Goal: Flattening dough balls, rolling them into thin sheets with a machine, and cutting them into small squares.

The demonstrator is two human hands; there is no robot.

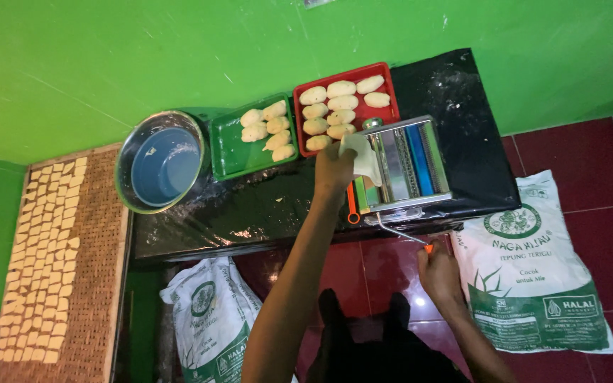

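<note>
Green wall is backing a black bench (455, 120); left hand (333, 170) is pinching a dough sheet (360, 157) onto the pasta roller (404, 164), feeding it; right hand (438, 271) is closing around the crank handle (400, 234); red tray (390, 91) of dough pieces is sitting just beside, within reach.

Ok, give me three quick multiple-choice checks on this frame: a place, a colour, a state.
1. The round metal bowl sits where?
A left of the green tray
B on the red floor
C behind the red tray

2. The flat tray nearest the steel roller machine is:
A blue
B red
C white

3. The left hand is:
A resting empty
B holding pale dough at the machine
C inside the bowl

A: bowl is beside the green tray.
B: red tray adjoins the machine.
C is wrong, B: fingers are on the dough.
</note>
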